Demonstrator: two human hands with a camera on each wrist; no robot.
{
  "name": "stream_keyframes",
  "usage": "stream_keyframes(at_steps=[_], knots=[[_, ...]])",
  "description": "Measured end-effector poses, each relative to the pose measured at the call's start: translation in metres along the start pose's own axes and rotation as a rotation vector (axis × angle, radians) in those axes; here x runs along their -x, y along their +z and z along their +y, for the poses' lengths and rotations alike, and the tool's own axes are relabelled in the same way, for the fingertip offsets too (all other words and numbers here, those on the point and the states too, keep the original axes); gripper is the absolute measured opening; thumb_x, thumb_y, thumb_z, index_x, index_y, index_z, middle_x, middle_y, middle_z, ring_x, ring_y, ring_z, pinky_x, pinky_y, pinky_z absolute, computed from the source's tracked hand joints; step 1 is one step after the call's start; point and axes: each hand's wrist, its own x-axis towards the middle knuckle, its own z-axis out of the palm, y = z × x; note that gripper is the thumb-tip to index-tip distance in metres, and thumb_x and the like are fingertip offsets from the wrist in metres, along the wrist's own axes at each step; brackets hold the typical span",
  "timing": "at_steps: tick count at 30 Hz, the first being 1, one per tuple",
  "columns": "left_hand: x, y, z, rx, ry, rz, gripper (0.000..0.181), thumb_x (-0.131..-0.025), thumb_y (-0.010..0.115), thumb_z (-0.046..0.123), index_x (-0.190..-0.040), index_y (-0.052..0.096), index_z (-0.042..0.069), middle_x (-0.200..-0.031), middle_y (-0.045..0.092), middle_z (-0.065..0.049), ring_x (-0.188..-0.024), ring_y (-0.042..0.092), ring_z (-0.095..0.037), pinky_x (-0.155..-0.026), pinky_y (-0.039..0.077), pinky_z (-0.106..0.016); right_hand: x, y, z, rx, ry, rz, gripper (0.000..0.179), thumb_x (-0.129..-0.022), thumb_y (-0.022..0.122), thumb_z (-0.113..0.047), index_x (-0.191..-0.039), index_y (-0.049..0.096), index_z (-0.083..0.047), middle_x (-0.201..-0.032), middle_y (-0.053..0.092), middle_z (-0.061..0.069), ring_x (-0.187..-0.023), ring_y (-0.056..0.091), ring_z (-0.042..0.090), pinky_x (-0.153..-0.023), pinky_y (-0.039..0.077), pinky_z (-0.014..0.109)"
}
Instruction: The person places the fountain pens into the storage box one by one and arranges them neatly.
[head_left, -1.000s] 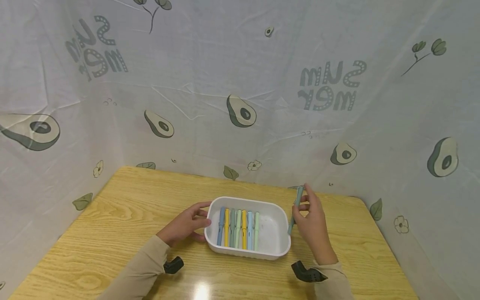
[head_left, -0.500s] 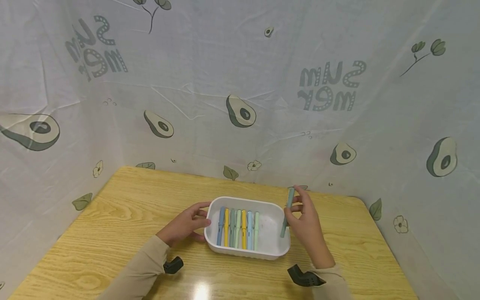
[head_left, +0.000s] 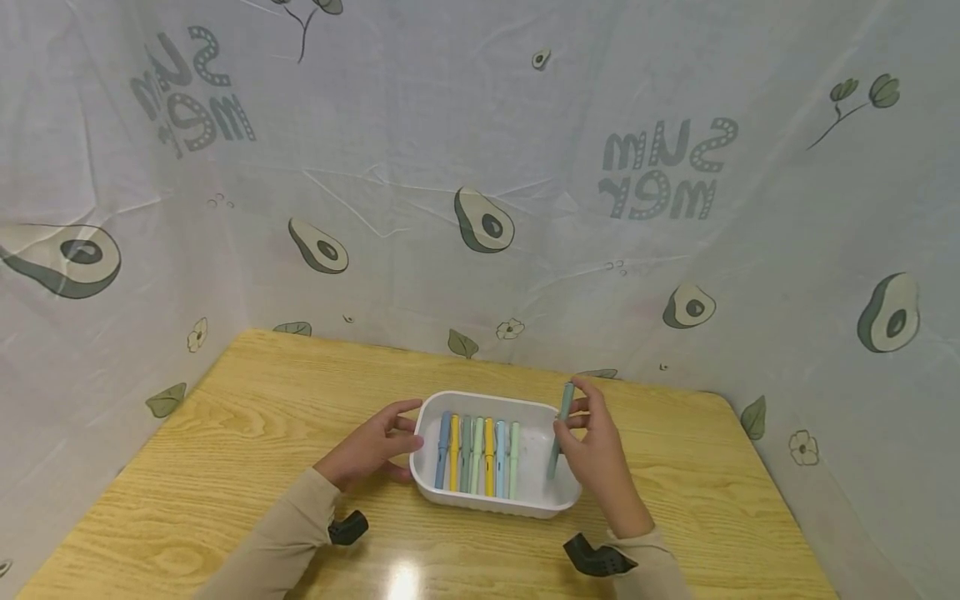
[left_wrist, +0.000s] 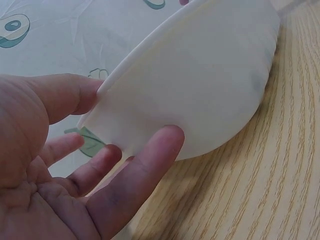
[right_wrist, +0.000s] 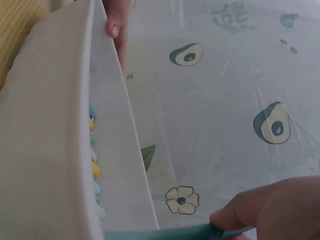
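Note:
My right hand pinches a grey-green pen, held tilted with its lower end over the right part of a white plastic bin. In the right wrist view the pen lies across the bottom of the picture, thumb on it. At the bin's left end, my left hand holds the rim, its thumb over the edge and fingers against the outer wall, as the left wrist view also shows. Inside the bin several pens lie side by side, among them a blue pen, a yellow pen and a pale green pen.
The bin stands on a wood-grain table. A pale cloth printed with avocados hangs behind the table and along both sides. Black wrist mounts sit by both sleeves.
My right hand has moved left with the grey-green pen, from beside the bin's right end to over its inside. The left hand and the pens in the bin stay put.

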Motion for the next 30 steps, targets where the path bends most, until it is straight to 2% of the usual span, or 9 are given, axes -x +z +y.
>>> stream_keyframes(at_steps=[6, 11, 19, 26, 30], knots=[[-0.002, 0.000, 0.000, 0.007, 0.019, -0.020, 0.070, -0.101, 0.069, 0.016, -0.161, 0.033, 0.014, -0.138, 0.047, -0.027, -0.109, 0.064, -0.032, -0.080, 0.064, -0.049, 0.003, 0.010, 0.002, 0.074, 0.018, -0.016, 0.068, -0.097, 0.066, 0.002, -0.156, 0.035, -0.011, -0.120, 0.056, 0.018, -0.110, 0.062, 0.033, -0.078, 0.060, 0.037], [-0.001, 0.000, 0.000, 0.012, 0.017, -0.026, 0.071, -0.100, 0.070, 0.017, -0.161, 0.033, 0.013, -0.138, 0.047, -0.027, -0.109, 0.064, -0.031, -0.080, 0.064, -0.049, 0.004, 0.020, 0.005, 0.104, 0.035, -0.046, 0.068, -0.095, 0.068, 0.002, -0.155, 0.038, -0.010, -0.118, 0.059, 0.016, -0.106, 0.062, 0.029, -0.075, 0.059, 0.034], [0.002, 0.000, -0.001, 0.009, 0.008, -0.026, 0.072, -0.101, 0.069, 0.017, -0.161, 0.031, 0.012, -0.139, 0.047, -0.026, -0.110, 0.064, -0.032, -0.082, 0.064, -0.048, 0.001, 0.037, 0.008, 0.159, 0.130, -0.109, 0.064, -0.096, 0.067, 0.002, -0.153, 0.041, -0.006, -0.111, 0.059, 0.013, -0.096, 0.060, 0.022, -0.071, 0.056, 0.031], [0.001, -0.001, -0.001, 0.019, 0.011, -0.025, 0.069, -0.102, 0.066, 0.013, -0.161, 0.031, 0.011, -0.139, 0.047, -0.027, -0.109, 0.064, -0.032, -0.082, 0.064, -0.048, -0.004, 0.046, 0.006, 0.316, 0.139, -0.195, 0.058, -0.093, 0.064, 0.003, -0.148, 0.045, 0.001, -0.097, 0.060, 0.011, -0.078, 0.055, 0.021, -0.061, 0.047, 0.032], [0.000, 0.000, -0.001, 0.021, 0.014, -0.027, 0.068, -0.102, 0.067, 0.013, -0.161, 0.032, 0.012, -0.139, 0.047, -0.027, -0.109, 0.064, -0.032, -0.081, 0.064, -0.048, -0.004, 0.051, 0.007, 0.417, 0.148, -0.220, 0.051, -0.093, 0.062, 0.000, -0.143, 0.050, 0.002, -0.102, 0.065, 0.014, -0.082, 0.056, 0.023, -0.068, 0.051, 0.038]])
